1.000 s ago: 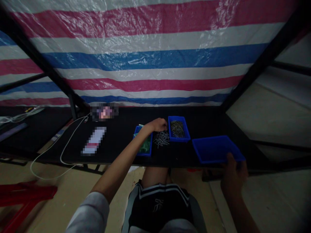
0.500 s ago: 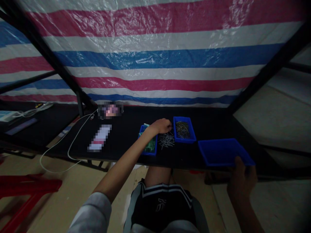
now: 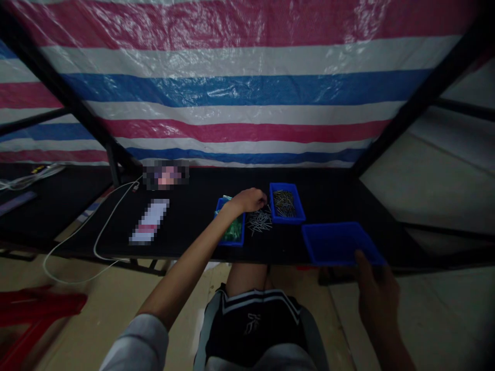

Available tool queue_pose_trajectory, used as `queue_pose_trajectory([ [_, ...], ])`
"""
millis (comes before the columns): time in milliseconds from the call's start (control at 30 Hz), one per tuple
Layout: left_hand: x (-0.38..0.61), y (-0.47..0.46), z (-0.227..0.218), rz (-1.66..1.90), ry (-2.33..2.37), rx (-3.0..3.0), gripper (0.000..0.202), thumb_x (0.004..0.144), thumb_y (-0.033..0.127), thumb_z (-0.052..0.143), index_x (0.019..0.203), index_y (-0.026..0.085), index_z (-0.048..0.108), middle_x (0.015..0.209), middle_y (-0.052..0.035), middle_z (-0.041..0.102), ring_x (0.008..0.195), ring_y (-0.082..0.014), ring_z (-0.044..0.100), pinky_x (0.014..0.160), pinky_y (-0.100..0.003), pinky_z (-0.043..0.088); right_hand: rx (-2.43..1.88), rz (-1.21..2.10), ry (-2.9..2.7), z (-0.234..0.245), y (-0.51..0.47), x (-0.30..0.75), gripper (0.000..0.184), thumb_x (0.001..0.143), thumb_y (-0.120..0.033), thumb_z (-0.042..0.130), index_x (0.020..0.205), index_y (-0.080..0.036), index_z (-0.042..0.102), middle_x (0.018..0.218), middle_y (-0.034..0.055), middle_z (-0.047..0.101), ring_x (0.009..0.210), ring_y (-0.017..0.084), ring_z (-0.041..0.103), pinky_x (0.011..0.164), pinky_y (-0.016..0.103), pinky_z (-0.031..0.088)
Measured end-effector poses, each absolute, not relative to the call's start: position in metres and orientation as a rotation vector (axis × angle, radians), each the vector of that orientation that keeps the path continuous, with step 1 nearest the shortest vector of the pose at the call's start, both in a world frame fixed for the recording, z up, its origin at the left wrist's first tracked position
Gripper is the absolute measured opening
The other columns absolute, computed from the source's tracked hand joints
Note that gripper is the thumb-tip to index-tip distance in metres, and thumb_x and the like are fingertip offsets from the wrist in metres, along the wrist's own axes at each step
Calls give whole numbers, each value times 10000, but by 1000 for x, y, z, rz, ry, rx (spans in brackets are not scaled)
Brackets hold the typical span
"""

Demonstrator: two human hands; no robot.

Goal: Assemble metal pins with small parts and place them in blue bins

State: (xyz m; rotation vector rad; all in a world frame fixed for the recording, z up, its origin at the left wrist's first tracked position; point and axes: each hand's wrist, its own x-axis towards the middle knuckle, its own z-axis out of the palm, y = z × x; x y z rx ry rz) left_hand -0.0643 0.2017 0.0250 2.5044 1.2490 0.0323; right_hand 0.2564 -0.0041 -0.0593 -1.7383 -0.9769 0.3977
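1. The loose nails (image 3: 260, 222) lie toward the table's (image 3: 193, 221) front edge: stiff, probably light and slippery, best pinched mid-shank.
2. The left hand (image 3: 256, 199) curls over them (pinching one? I cannot tell).
3. The right hand (image 3: 377, 283) pinches the blue tray's (image 3: 332, 225) rim, front right.
4. Dark tabletop; striped sheet (image 3: 232, 90) behind.

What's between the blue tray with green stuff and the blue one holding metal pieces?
The head view shows a loose pile of thin metal pieces on the black tabletop between them, with the left hand at its far edge.
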Motion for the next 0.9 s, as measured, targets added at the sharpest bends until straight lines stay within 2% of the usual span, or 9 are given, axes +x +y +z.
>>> queue_pose_trajectory([
  [200,-65,197,28,-14,1293,2481,289,912,153,594,1050,264,823,1068,-23,825,1010,-212,767,755,-248,541,-1957,270,-1135,-50,-1,246,902,810,-867,544,1281,-114,701,1100,213,734,1044,417,674,928,573,513],
  [333,-63,195,33,16,1343,2480,304,958,214,579,1170,253,794,1106,-56,816,1041,-239,761,807,-280,560,-1927,132,-1246,-56,0,247,872,834,-888,478,1140,-115,739,1115,228,722,1115,428,623,997,591,479],
  [433,-60,196,33,45,1322,2491,347,972,209,576,1257,266,765,1145,-49,810,1079,-228,750,862,-280,558,-1926,96,-1237,-61,1,247,820,842,-880,491,1066,-133,747,1077,212,720,1095,417,612,986,580,478],
  [667,-57,197,34,-9,1253,2490,314,917,128,626,1112,269,827,1049,-18,825,973,-191,763,765,-231,540,-1922,111,-1127,-61,4,241,921,837,-871,530,1339,-114,681,1163,217,693,1081,404,620,955,577,484],
  [833,-59,189,37,-10,1270,2501,282,922,148,627,1074,262,834,1028,-36,821,971,-210,761,751,-246,538,-1769,133,-1104,-56,-1,240,764,949,-709,542,1453,-139,603,1302,210,674,1068,354,660,903,505,514],
  [900,-59,187,37,2,1285,2512,276,931,152,614,1068,251,833,1026,-50,817,978,-219,757,780,-258,545,-1698,38,-1105,-45,-3,238,689,975,-618,577,1458,-127,596,1335,214,668,1126,356,658,948,506,509],
])
